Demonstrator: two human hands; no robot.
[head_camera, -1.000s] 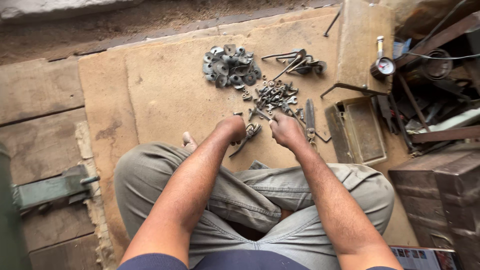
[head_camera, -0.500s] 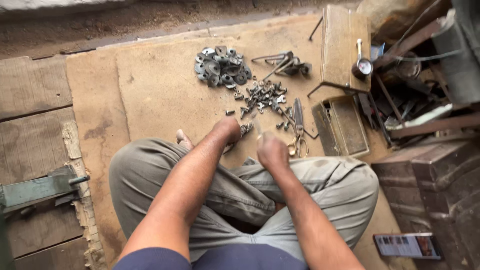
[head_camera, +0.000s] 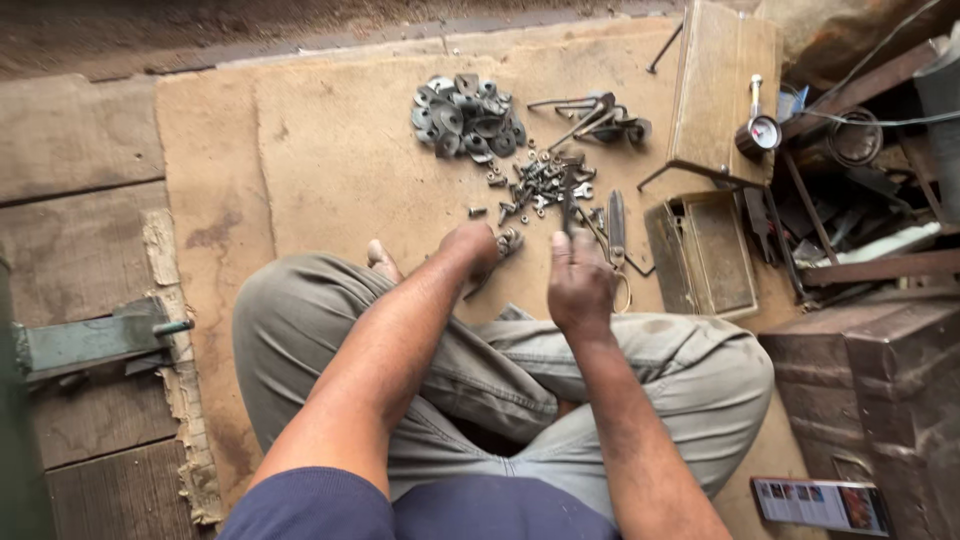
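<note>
Bolts and nuts (head_camera: 545, 185) lie in a loose grey heap on the brown mat (head_camera: 330, 150), just ahead of both hands. An open metal box (head_camera: 705, 255) sits to the right of the right hand (head_camera: 578, 285); what it holds cannot be made out. A pile of round grey washers (head_camera: 465, 115) lies beyond the left hand (head_camera: 472, 245), farther out than the heap. A flat metal tool (head_camera: 616, 225) rests just right of the right hand. The right hand's grip is narrow, fingers pinched on a thin dark metal piece (head_camera: 568, 205) raised over the heap. The left hand's grip is curled down on the mat; whether it holds anything cannot be told.
</note>
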